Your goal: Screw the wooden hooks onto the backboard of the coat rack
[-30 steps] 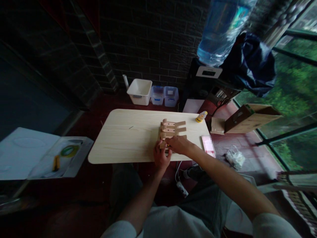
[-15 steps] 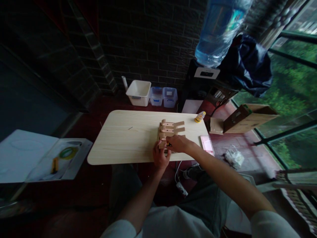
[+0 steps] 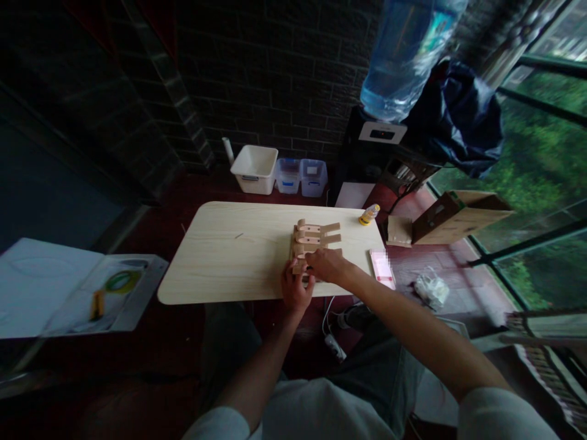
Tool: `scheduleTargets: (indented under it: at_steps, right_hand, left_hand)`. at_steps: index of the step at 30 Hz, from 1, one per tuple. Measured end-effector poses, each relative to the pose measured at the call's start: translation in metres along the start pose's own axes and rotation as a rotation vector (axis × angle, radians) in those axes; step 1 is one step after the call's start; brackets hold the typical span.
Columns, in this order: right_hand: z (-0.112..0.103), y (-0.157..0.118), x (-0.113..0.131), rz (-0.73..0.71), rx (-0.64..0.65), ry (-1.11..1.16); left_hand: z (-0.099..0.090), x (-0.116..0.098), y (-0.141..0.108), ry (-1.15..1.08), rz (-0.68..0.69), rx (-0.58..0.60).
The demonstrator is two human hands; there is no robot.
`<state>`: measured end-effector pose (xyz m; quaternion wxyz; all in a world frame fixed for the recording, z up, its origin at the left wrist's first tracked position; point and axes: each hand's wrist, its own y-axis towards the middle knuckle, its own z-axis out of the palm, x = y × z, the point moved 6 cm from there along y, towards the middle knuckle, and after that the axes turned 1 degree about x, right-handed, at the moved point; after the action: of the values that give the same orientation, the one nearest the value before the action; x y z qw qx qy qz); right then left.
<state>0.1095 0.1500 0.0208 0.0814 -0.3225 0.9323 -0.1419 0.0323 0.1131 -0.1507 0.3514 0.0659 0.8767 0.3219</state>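
Note:
A brown box-like piece with several tan strips, which jut to the right and curl up at their left ends, rests on the light wooden table. Small dark dots show on the strips. My left hand grips the near end of this piece, thumb and fingers either side of its corner. Over the nearest strip, my right hand is closed, its fingertips close to those of the left. A small dark bit shows under the right fingers; what it belongs to is hidden.
A yellow-capped bottle and a pink-and-white flat box are by the table's right edge. A thin dark sliver lies left of centre. Beyond the table stand a white bin and two clear bins. An open white case is at left.
Both hands stay at the near end of the brown piece. The right fingers have shifted slightly, and the yellow-and-black bit seen under them earlier is now mostly covered. The view has moved a little.

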Motion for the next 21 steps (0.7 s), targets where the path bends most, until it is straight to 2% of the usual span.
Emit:
scheduleTargets:
  at_steps: [7, 14, 21]
  right_hand:
    - [0.0012, -0.0012, -0.0068, -0.014, 0.050, 0.073]
    - [0.0032, -0.0030, -0.0019, -0.034, 0.014, 0.024]
    - [0.0021, -0.0007, -0.0068, 0.045, 0.038, 0.082]
  left_hand:
    - [-0.0023, -0.0020, 0.0012, 0.015, -0.003, -0.004]
    - [-0.0019, -0.0013, 0.0015, 0.013, 0.001, -0.017]
    - [-0.0017, -0.0009, 0.0013, 0.001, -0.016, -0.001]
